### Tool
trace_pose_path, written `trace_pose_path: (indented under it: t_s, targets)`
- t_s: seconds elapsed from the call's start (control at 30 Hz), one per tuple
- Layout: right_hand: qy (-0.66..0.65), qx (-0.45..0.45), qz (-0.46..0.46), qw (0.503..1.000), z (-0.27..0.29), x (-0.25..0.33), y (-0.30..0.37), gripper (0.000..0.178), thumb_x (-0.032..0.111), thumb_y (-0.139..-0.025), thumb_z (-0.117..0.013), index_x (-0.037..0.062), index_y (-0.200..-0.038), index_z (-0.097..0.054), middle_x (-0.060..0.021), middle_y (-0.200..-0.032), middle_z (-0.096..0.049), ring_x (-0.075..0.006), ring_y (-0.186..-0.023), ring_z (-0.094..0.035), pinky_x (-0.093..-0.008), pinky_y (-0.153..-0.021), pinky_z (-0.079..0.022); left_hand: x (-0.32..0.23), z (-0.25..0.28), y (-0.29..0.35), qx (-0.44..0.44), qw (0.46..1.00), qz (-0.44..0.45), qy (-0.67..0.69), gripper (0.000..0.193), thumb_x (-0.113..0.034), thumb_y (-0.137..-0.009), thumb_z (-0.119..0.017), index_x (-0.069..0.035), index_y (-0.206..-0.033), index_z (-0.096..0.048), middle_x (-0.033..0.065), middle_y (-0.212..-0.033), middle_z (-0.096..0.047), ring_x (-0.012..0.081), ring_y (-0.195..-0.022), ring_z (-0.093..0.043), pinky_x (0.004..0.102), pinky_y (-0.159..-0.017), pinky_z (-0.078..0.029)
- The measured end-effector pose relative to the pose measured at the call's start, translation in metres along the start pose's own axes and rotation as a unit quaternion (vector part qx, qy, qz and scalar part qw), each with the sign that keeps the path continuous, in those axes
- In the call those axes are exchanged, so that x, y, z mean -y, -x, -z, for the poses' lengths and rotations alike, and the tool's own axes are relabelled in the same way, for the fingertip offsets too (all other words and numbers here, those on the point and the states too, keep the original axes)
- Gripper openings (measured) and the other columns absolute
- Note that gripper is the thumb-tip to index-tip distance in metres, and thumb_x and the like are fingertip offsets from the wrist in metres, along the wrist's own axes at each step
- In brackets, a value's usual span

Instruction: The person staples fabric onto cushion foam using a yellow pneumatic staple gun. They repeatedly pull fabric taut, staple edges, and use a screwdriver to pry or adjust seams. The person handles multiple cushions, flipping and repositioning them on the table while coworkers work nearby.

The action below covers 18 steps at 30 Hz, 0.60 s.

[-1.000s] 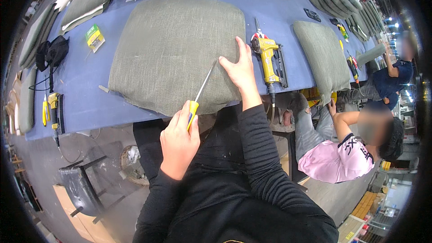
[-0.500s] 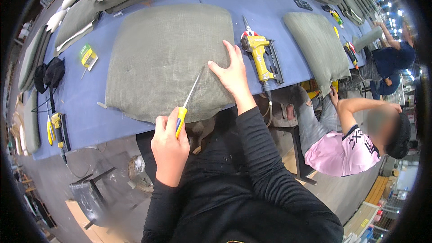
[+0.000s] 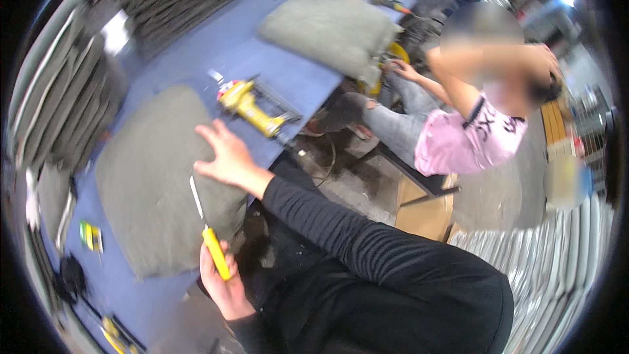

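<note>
My left hand (image 3: 224, 284) is closed around the yellow handle of a screwdriver (image 3: 215, 253). Its metal shaft points up and away from me, over the near part of a grey-green fabric-covered seat cushion (image 3: 151, 170). My right hand (image 3: 229, 157) rests on the cushion's right side with thumb and fingers spread, holding nothing. The screwdriver's tip appears just below the right thumb; whether it touches the fabric I cannot tell. Right of the cushion, a yellow staple gun (image 3: 251, 106) lies on the blue table (image 3: 196, 59).
Stacks of grey covered pieces (image 3: 170, 0) stand on the far table. Another cushion (image 3: 327, 33) lies at the table's right edge, beside a seated person in a pink shirt (image 3: 465, 134). A small yellow-green packet (image 3: 91, 236) and a second yellow tool (image 3: 118, 335) lie at left.
The view has swung to the right, so table, cushion and staple gun appear farther left and tilted. The screwdriver stays in my left hand, and my right hand remains spread on the cushion.
</note>
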State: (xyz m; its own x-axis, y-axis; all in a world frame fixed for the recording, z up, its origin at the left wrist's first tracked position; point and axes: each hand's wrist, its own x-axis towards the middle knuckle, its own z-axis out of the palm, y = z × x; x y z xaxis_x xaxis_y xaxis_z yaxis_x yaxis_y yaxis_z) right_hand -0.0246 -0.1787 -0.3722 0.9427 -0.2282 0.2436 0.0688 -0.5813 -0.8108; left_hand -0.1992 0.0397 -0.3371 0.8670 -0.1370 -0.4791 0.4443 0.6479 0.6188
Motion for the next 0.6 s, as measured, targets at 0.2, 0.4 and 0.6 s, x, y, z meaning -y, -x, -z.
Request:
trace_pose_path:
  t_s: [0.2,0.4,0.6]
  targets:
    - [-0.027,0.012,-0.024,0.999,0.001,0.001,-0.003,0.096,0.041,-0.079,-0.089,0.0232,-0.163,-0.048,-0.0334,-0.171,-0.034,-0.0501,-0.149,-0.050,-0.0590,-0.121,-0.042,0.007,0.015,-0.022,0.179,0.932,-0.013,0.314,0.047,-0.033,-0.122,-0.042,-0.010,-0.162,-0.042,0.0087,-0.106,-0.061,0.0096,-0.063,-0.050,0.0218,-0.047,-0.037]
    - [-0.032,0.025,-0.023,0.999,0.004,0.012,-0.001,0.093,0.041,-0.080,-0.088,0.0213,-0.162,-0.049,-0.0324,-0.170,-0.036,-0.0498,-0.146,-0.053,-0.0569,-0.119,-0.046,-0.056,0.014,0.031,-0.184,0.855,-0.333,-0.353,0.037,-0.026,-0.108,-0.070,-0.010,-0.139,-0.058,0.0007,-0.095,-0.064,0.0107,-0.073,-0.058,0.0268,-0.061,-0.047]
    - [-0.009,-0.006,-0.034,0.999,0.002,0.009,0.001,0.079,0.042,-0.091,-0.079,0.0223,-0.162,-0.049,-0.0316,-0.170,-0.037,-0.0534,-0.141,-0.057,-0.0563,-0.117,-0.050,-0.084,0.146,0.053,-0.175,0.951,-0.233,0.106,0.017,-0.026,-0.111,-0.065,-0.011,-0.103,-0.062,-0.0001,-0.085,-0.061,0.0131,-0.076,-0.058,0.0320,-0.068,-0.050]
